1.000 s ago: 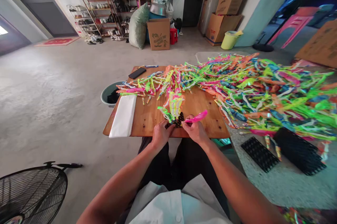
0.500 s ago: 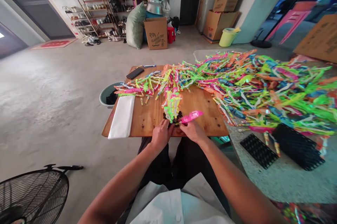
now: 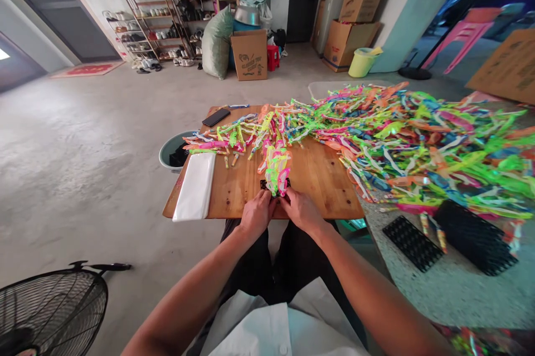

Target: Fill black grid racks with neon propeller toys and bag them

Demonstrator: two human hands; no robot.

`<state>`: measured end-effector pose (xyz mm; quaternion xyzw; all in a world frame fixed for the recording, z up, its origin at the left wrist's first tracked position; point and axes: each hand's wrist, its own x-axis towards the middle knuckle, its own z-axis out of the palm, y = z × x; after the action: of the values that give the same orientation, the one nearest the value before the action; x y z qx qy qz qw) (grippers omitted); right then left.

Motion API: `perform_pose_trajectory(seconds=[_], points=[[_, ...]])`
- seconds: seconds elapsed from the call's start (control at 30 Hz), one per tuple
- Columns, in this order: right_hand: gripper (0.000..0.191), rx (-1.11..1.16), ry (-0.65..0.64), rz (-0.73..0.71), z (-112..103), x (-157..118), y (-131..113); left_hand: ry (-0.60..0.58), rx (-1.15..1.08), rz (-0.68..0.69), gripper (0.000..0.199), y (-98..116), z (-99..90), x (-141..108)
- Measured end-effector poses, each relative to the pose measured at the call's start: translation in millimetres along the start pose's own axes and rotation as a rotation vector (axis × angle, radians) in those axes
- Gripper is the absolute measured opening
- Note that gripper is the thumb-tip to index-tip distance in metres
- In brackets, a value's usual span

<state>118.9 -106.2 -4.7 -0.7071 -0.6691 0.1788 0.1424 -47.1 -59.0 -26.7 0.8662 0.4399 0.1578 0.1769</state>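
Centrally, the brown wooden tabletop (image 3: pixel 234 189) had, by its near edge, a black perforated plastic tray (image 3: pixel 263 184), partly covered by bunched translucent neon plastic pieces (image 3: pixel 276 169). Left hand (image 3: pixel 256 214) and right hand (image 3: pixel 301 210) met there, fingers bent nearly closed, their exact hold hidden.

Open carton (image 3: pixel 249 55) on floor: "GLASSES TOY CANDY" (dark print); markings on far-right carton (image 3: pixel 505 65) unreadable.
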Motion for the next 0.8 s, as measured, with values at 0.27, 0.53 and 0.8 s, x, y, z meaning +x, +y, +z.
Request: perform_pose_trajectory(seconds=[0.27, 0.53, 0.8], points=[[0.021, -0.069, 0.009, 0.097, 2.2, 3.5, -9.2, 0.038, 0.019, -0.022, 0.025, 2.2, 3.4, 0.5], [0.021, -0.055, -0.019, 0.112, 5.2, 6.0, -7.6, 0.023, -0.011, 0.001, 0.016, 3.4, -6.3, 2.4], [0.025, -0.077, -0.026, 0.076, 1.3, 3.8, -7.6, 0.020, 0.018, 0.062, 0.019, -1.2, -5.9, 7.4]])
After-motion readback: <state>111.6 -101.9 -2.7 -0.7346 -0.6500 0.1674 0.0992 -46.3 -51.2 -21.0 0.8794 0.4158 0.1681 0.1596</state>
